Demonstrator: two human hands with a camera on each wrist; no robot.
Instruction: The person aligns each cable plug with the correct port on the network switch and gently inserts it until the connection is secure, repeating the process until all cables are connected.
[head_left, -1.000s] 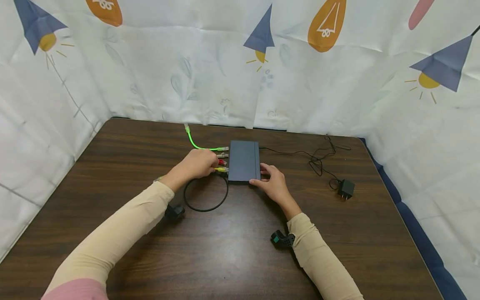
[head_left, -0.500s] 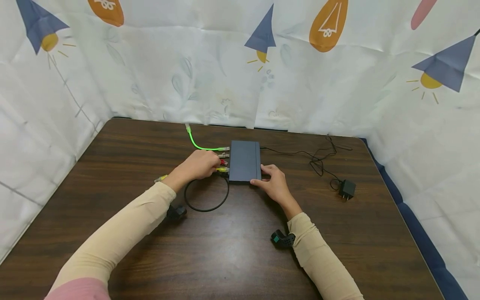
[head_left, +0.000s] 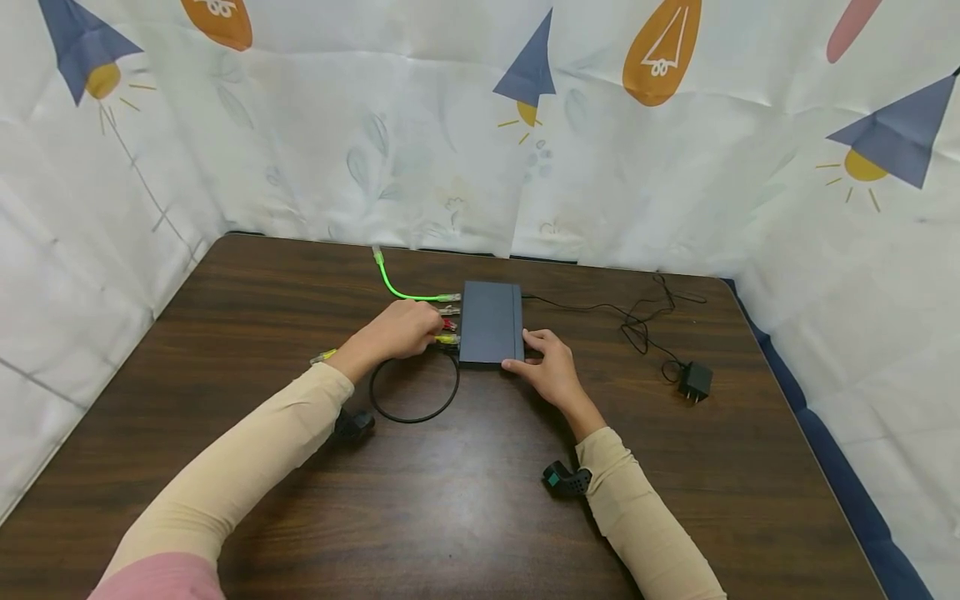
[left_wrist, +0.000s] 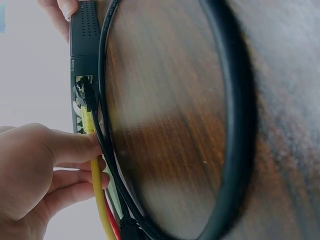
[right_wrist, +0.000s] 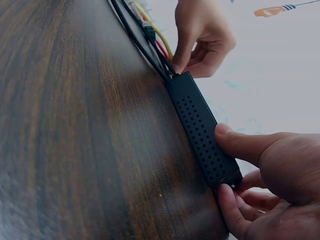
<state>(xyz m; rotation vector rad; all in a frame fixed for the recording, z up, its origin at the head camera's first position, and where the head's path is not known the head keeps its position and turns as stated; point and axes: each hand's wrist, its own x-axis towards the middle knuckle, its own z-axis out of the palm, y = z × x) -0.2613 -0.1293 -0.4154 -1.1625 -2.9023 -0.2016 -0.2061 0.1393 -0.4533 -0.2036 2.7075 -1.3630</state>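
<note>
A dark grey network switch (head_left: 491, 321) lies on the table. My left hand (head_left: 397, 329) is at its left side and pinches a yellow Ethernet cable (left_wrist: 97, 180) just behind the plug, which is at a port. Beside it, a black cable (left_wrist: 95, 115) has its plug at the port row and loops over the wood. Red (head_left: 448, 323) and pale plugs sit farther along, partly behind the hand, and a green cable (head_left: 405, 295) runs to the far port. My right hand (head_left: 551, 367) holds the switch's near right corner between thumb and fingers.
From the switch's right side a thin power cord (head_left: 577, 306) runs tangled to a black adapter (head_left: 695, 380). Under the left sleeve shows a dark wrist camera (head_left: 352, 423). A printed white curtain (head_left: 450, 167) hangs behind the table (head_left: 450, 533).
Both hands keep their places on the cable and the switch. The yellow cable's other end shows a little more beside the left wrist; the head view has shifted slightly.
</note>
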